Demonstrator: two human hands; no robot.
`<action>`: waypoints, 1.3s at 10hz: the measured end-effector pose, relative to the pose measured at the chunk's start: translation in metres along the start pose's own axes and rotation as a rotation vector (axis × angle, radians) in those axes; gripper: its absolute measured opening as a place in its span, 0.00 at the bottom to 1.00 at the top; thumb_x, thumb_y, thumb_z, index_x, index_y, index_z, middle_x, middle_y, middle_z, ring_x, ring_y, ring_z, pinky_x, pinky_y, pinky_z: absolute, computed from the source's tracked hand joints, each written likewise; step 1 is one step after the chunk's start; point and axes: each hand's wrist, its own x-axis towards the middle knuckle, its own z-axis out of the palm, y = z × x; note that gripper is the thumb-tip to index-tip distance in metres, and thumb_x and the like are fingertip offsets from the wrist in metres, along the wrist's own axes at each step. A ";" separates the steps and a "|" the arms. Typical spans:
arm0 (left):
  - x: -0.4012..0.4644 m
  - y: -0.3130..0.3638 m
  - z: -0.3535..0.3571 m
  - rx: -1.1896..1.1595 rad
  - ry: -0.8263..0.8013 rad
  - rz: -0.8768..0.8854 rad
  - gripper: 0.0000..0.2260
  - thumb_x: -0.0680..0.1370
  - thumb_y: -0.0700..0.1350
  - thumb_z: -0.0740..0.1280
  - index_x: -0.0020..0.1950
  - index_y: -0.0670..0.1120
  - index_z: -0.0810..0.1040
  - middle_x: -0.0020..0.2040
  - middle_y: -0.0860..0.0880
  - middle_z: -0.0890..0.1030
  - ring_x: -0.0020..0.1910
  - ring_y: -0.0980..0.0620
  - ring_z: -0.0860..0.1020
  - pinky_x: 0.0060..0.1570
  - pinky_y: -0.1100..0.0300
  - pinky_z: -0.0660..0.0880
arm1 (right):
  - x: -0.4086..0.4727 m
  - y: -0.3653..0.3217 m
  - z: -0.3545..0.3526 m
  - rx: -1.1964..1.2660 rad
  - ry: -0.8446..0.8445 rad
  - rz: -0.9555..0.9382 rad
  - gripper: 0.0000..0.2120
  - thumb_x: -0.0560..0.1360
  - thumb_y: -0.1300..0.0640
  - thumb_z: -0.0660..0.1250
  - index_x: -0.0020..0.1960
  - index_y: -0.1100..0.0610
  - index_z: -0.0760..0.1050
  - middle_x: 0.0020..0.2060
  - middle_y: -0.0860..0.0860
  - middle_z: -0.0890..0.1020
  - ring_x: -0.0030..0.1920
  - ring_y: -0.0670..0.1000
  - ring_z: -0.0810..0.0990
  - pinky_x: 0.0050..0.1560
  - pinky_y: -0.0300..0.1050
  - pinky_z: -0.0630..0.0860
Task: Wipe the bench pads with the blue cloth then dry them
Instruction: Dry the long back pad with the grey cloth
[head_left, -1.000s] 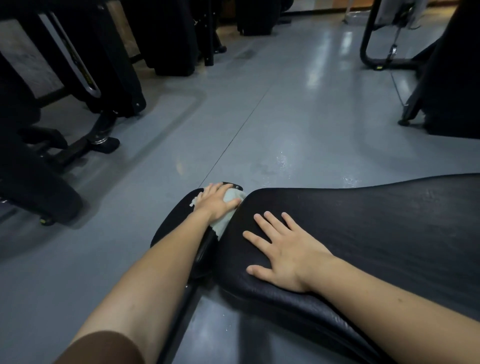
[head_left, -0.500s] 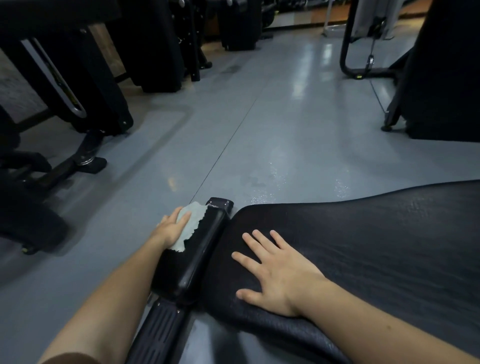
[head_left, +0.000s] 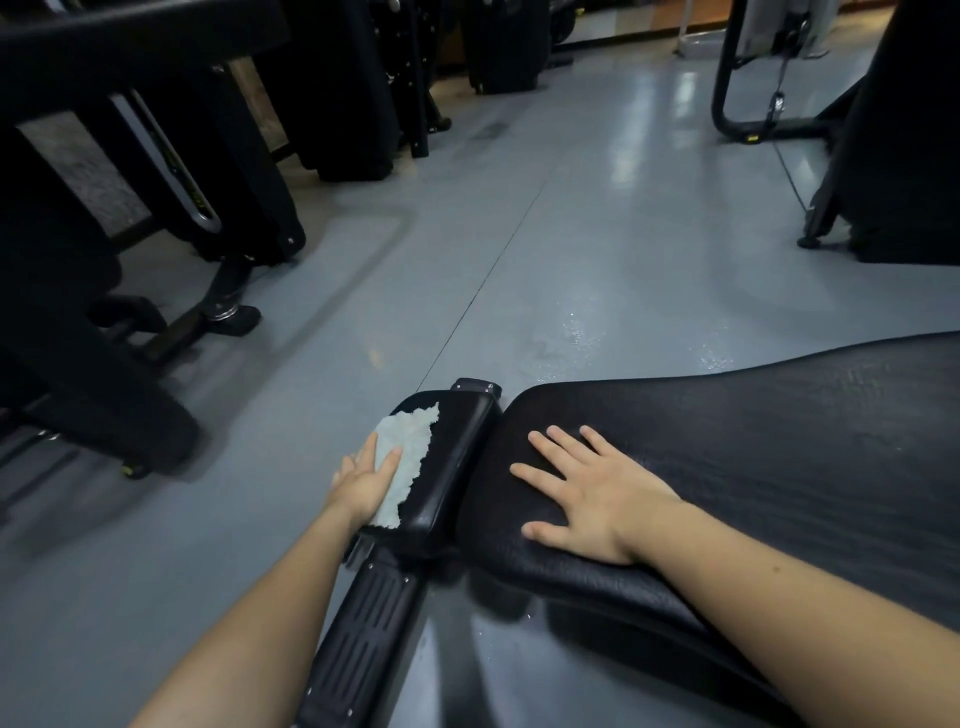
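Two hands share the work on this gym bench, each with its own job. Furthest left stand dark machine frames (head_left: 156, 218) on the grey floor (head_left: 597, 218), well apart from the action and playing no part in it. Next comes the left hand (head_left: 363, 480), fingers together and pressed flat on a pale, crumpled cloth (head_left: 408, 457) which looks whitish rather than clearly blue in this light; the palm pins it against the left flank of the small pad (head_left: 447, 462), probably so the whole width of fabric drags across the vinyl rather than bunching. Below that pad, a ribbed black frame cover (head_left: 363, 639) runs toward the camera. A narrow gap separates the small pad from the large pad (head_left: 753, 467) on the right. There the right hand (head_left: 592, 499) lies open, fingers spread wide, holding nothing; it seems placed to brace the person's weight and steady the bench while the other arm rubs. Judging by this, the small pad is mid-wipe. Damp speckles (head_left: 582, 332) glisten on the floor beyond the pads.
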 end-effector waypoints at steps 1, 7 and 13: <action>-0.025 -0.010 0.008 -0.093 0.033 0.042 0.30 0.80 0.67 0.53 0.81 0.61 0.51 0.82 0.49 0.48 0.81 0.45 0.44 0.77 0.46 0.47 | -0.001 -0.001 -0.001 0.003 -0.002 0.009 0.37 0.77 0.28 0.42 0.81 0.42 0.40 0.81 0.52 0.38 0.80 0.52 0.35 0.78 0.57 0.36; -0.056 0.027 0.035 0.274 0.069 0.285 0.32 0.79 0.65 0.59 0.80 0.55 0.57 0.82 0.47 0.42 0.81 0.46 0.39 0.78 0.46 0.41 | 0.000 0.000 0.000 -0.009 0.014 0.011 0.37 0.78 0.28 0.41 0.81 0.42 0.41 0.81 0.53 0.40 0.81 0.53 0.37 0.78 0.58 0.38; 0.012 0.102 0.032 0.277 -0.024 0.334 0.36 0.77 0.72 0.54 0.81 0.62 0.46 0.82 0.48 0.41 0.80 0.47 0.38 0.77 0.45 0.39 | 0.000 0.000 0.001 0.001 0.022 -0.002 0.36 0.78 0.29 0.42 0.82 0.43 0.42 0.81 0.54 0.40 0.80 0.54 0.36 0.78 0.58 0.36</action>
